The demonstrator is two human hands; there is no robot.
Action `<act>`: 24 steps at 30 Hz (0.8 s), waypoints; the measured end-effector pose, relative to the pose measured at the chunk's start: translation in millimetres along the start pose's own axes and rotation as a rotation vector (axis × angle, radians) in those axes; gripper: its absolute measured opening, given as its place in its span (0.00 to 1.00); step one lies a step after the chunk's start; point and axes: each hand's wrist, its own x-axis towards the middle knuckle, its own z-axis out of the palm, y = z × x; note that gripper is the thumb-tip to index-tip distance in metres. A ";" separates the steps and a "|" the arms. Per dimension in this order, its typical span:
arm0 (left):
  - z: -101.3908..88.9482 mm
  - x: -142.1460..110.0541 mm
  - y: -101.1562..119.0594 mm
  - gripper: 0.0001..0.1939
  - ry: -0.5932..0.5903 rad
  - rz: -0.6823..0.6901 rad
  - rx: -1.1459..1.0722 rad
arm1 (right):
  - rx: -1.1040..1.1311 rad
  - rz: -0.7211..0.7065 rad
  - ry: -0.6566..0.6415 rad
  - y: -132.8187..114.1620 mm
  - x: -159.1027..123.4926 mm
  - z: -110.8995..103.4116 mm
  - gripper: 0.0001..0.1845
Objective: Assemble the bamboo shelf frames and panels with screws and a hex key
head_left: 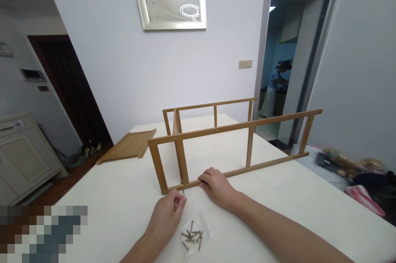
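A wooden shelf frame (201, 132) lies on its side on the white table (108, 209), with two ladder-like sides joined by a panel (177, 125) near its left end. My left hand (165, 213) is closed in a pinch at the lower near rail, left of centre. A thin grey metal rod, apparently a hex key (183, 193), sticks up from its fingers against the rail by the panel's joint. To the right, my right hand (216, 186) grips the same rail with its fingers over the top. Just in front of my hands lies a clear plastic bag of screws (192, 236).
A flat wooden panel (128, 146) rests at the table's left back edge. The wall with a framed picture (173, 26) stands behind the table. Through the doorway at right, a person (274, 85) stands in another room. Clothes and bags (349, 168) are heaped beyond the right edge.
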 end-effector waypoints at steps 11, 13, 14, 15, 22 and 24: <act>1.0 0.6 -3.3 0.11 0.010 0.077 0.028 | 0.007 0.008 -0.002 -0.8 0.1 -0.9 0.10; 0.6 -0.3 -3.6 0.11 0.005 0.096 0.048 | 0.010 0.006 -0.002 -1.2 0.1 -1.2 0.10; 0.2 -0.8 -3.5 0.12 0.002 0.102 0.060 | 0.010 0.006 -0.001 -1.3 0.1 -1.4 0.10; -0.2 -1.3 -3.1 0.13 -0.002 0.107 0.072 | 0.009 0.005 -0.002 -1.4 0.1 -1.5 0.10; -4.9 -5.0 1.8 0.14 -0.034 0.154 0.060 | 0.002 0.009 -0.008 -0.9 -0.2 -1.0 0.10; -5.5 -6.0 2.5 0.14 -0.039 0.165 0.038 | 0.000 0.010 -0.013 -1.0 -0.1 -1.2 0.10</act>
